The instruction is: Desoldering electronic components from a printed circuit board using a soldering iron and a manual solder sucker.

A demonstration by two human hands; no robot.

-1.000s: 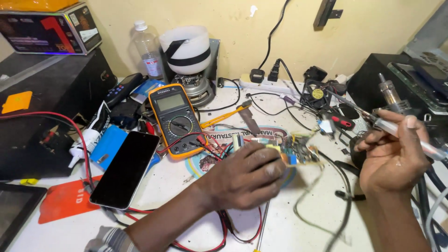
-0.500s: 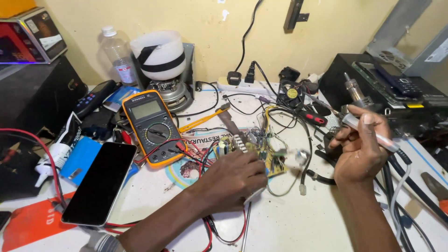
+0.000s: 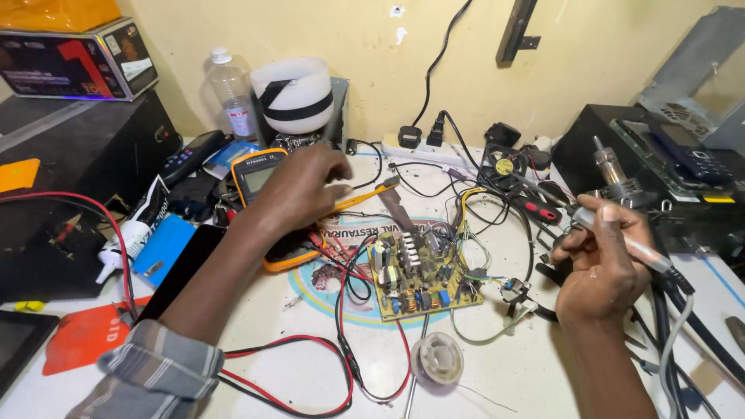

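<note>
Multimeter (image 3: 268,182) under left fingers (image 3: 330,167), soldering iron (image 3: 621,237) gripped

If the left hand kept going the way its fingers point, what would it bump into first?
The left hand points up and to the right, over the orange multimeter. Going straight on, it would probably meet the yellow-handled tool near its fingertips first, then the black cables beyond. Depth is hard to judge here.

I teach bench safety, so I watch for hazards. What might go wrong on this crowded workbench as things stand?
1. The right hand holds a soldering iron in the air above loose wires; its tip may scorch insulation.
2. The left hand reaches over the multimeter and its red leads; a sleeve could snag them and drag the circuit board.
3. The solder spool lies near the table edge and might roll off.
</note>
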